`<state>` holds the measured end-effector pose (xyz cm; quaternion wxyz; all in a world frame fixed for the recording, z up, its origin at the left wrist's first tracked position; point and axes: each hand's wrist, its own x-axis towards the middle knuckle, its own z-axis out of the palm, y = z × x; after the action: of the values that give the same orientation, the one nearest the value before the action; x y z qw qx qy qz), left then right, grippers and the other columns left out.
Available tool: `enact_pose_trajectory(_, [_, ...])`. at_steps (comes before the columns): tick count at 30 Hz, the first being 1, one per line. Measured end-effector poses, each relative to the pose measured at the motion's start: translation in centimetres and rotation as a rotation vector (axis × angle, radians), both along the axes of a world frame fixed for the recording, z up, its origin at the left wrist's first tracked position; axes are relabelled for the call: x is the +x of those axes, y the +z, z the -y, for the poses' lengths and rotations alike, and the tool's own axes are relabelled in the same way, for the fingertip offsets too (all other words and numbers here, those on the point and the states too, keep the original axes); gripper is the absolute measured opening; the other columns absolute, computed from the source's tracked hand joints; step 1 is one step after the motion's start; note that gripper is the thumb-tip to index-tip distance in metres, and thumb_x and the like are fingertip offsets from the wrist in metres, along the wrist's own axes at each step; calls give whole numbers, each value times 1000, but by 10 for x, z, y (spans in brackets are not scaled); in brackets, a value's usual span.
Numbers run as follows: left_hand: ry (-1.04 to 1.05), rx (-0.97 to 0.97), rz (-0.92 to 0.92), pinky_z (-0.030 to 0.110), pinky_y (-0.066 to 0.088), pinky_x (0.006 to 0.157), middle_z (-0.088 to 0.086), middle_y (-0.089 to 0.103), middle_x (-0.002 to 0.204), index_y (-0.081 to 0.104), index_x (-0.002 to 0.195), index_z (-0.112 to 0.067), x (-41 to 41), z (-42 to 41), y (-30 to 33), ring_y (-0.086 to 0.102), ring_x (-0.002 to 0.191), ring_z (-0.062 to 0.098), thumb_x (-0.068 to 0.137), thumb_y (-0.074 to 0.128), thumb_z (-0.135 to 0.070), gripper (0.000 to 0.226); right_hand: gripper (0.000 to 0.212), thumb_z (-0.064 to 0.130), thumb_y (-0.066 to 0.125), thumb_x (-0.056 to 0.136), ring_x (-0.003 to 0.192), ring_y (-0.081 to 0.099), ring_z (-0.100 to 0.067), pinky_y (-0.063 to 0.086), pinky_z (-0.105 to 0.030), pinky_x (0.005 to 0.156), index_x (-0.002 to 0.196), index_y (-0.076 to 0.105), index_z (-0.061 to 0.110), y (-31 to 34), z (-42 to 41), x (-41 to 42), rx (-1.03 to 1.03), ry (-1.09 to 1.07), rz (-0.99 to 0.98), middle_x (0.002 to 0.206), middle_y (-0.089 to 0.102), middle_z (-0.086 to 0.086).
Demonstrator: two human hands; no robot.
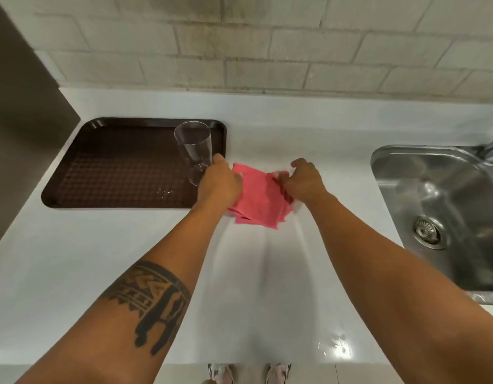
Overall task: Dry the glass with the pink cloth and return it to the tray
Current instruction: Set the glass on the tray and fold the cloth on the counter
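A tall clear glass [194,148] stands upright at the right side of a dark brown tray [106,167] on the white counter. The pink cloth [258,200] lies folded on the counter just right of the tray. My left hand [219,182] pinches the cloth's left edge, close beside the base of the glass. My right hand [305,180] grips the cloth's right edge. Both hands rest low over the cloth, and parts of it are hidden under them.
A steel sink [439,214] with a drain is set into the counter at the right, its tap at the far right edge. A tiled wall [267,51] runs behind. A dark panel [21,120] borders the left. Water drops lie on the tray and near the counter's front.
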<state>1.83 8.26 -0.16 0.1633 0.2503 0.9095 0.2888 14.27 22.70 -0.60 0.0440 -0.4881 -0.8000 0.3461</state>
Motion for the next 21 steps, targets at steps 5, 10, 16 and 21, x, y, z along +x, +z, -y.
enact_pose_trajectory(5, [-331, -154, -432, 43, 44, 114, 16, 48, 154, 46, 150, -3, 26, 18, -28, 47, 140, 34, 102, 57, -26, 54, 56, 41, 47, 94, 131, 49, -34, 47, -48, 95, 143, 49, 14, -32, 46, 16, 428, 169, -19, 147, 47, -10])
enact_pose_trajectory(10, [-574, -314, -451, 43, 17, 131, 18, 27, 174, 23, 166, -4, 42, 28, -54, 22, 162, 32, 103, 52, -31, 74, 67, 49, 23, 102, 156, 18, -29, 26, -55, 120, 161, 19, 17, -59, 80, 27, 462, 412, 200, 169, 20, -10])
enact_pose_trajectory(16, [-587, -459, -413, 48, 10, 134, 20, 10, 178, 6, 169, -2, 44, 13, -60, 5, 165, 35, 112, 30, -37, 71, 94, 69, -14, 82, 159, -2, -27, 7, -57, 123, 163, -2, 22, -69, 72, 25, 455, 474, 279, 173, 0, -6])
enact_pose_trajectory(21, [-566, -474, -414, 47, 10, 134, 24, 8, 177, 5, 167, 2, 25, -11, -53, 5, 165, 36, 114, 18, -36, 67, 69, 51, 13, 103, 159, -2, -24, 8, -57, 122, 163, -3, 21, -71, 46, 0, 471, 458, 293, 173, -1, -6])
